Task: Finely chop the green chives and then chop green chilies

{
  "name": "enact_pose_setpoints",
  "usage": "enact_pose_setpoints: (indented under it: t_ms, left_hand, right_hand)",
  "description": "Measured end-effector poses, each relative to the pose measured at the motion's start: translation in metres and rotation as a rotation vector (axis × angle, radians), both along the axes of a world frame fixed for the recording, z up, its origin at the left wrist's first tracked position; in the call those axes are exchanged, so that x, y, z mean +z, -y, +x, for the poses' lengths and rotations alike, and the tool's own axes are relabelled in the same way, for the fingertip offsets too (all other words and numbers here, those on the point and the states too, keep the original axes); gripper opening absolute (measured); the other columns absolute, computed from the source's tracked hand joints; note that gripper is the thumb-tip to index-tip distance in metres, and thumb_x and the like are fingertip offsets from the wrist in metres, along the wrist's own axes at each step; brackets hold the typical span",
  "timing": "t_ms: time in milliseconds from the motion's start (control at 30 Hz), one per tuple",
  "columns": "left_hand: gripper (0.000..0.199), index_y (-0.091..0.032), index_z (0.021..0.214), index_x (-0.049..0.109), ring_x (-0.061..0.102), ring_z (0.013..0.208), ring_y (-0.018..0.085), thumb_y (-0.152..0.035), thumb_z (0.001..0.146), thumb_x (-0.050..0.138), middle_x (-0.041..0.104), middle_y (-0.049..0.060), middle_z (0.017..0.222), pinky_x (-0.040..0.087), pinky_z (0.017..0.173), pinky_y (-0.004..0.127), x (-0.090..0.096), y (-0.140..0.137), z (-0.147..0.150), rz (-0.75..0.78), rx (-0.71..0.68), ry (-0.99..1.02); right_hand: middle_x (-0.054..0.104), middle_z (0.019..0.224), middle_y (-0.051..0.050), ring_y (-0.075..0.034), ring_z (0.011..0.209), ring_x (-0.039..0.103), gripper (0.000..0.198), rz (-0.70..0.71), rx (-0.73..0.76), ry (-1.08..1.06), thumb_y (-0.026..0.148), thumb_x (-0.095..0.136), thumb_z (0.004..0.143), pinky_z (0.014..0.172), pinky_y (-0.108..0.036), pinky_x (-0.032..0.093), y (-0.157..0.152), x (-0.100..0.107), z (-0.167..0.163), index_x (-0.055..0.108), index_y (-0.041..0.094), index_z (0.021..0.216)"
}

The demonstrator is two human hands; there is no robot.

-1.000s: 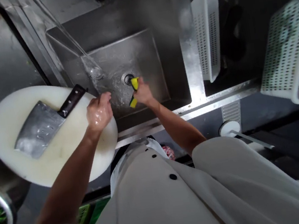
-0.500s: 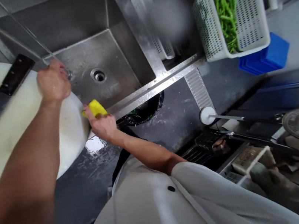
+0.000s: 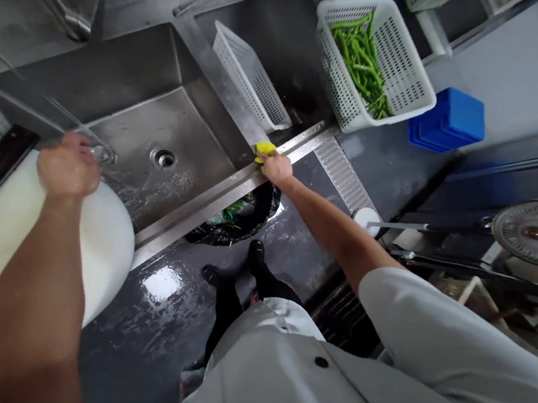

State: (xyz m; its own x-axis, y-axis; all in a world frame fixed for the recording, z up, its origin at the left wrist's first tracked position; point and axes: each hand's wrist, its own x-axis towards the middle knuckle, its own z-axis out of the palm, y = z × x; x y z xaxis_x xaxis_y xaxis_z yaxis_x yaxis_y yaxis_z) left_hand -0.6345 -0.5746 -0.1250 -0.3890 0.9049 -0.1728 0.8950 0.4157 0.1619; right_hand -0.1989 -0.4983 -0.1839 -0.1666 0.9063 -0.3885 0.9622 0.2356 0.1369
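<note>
My right hand [image 3: 278, 168] is closed around a yellow sponge [image 3: 265, 148] and presses it on the metal front rim [image 3: 217, 192] of the sink, near the divider between two basins. My left hand [image 3: 69, 167] is at the edge of a round white cutting board [image 3: 108, 245], beside a thin stream of water [image 3: 68, 113] falling into the left basin [image 3: 137, 130]. Its fingers are curled and partly hidden, so what they hold, if anything, does not show. A cleaver with a dark handle [image 3: 4, 158] lies on the board at the far left.
A white basket [image 3: 402, 77] with green beans stands on the right side, near blue bins [image 3: 449, 121]. Another white basket [image 3: 254, 82] leans in the middle basin. Below the rim is a black-lined bin [image 3: 213, 233] with green scraps. The floor [image 3: 135, 356] is wet.
My right hand has slid the sponge rightward along the sink's front rim, away from the cutting board. My left hand stays by the water stream. The view has shifted, showing more of the sinks.
</note>
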Motion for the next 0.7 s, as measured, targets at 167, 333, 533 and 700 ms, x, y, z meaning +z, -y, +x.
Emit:
enact_pose_setpoints:
  t_ms: [167,333,533,700]
  left_hand:
    - [0.046,-0.009,0.131,0.061,0.065,0.108,0.017,-0.021,0.092,0.039,0.072,0.006,0.125,0.048,0.101,0.033,0.000,-0.001,0.000,-0.023,0.007,-0.116]
    - [0.043,-0.011,0.127,0.063,0.064,0.098,0.017,-0.016,0.090,0.043,0.074,0.007,0.116,0.050,0.095,0.031,-0.003,0.000,-0.001,-0.058,0.020,-0.192]
    - [0.039,-0.014,0.124,0.064,0.063,0.092,0.018,-0.019,0.090,0.045,0.075,0.007,0.112,0.049,0.087,0.028,-0.005,0.003,-0.004,-0.123,0.023,-0.211]
    - [0.036,-0.015,0.119,0.062,0.065,0.092,0.020,-0.017,0.087,0.045,0.076,0.007,0.106,0.049,0.083,0.027,-0.006,0.009,-0.008,-0.081,-0.028,-0.197]
  right_hand:
    - [0.064,0.133,-0.021,-0.027,0.109,0.069,0.049,0.012,-0.107,0.046,0.026,0.028,0.111,0.088,-0.035,0.048,-0.069,0.005,0.079,0.054,0.025,0.152]
    - [0.069,0.127,-0.021,-0.028,0.109,0.069,0.047,0.010,-0.164,0.011,0.019,0.037,0.104,0.089,-0.035,0.048,-0.098,0.021,0.117,0.063,0.020,0.144]
    - [0.068,0.139,-0.008,-0.020,0.121,0.066,0.057,-0.093,0.186,-0.449,0.007,0.039,0.094,0.108,-0.030,0.046,-0.069,0.021,0.016,0.065,0.019,0.143]
    - [0.067,0.142,-0.001,-0.015,0.122,0.066,0.058,-0.211,0.383,-0.667,0.007,0.039,0.095,0.109,-0.027,0.046,-0.074,0.006,-0.116,0.061,0.025,0.146]
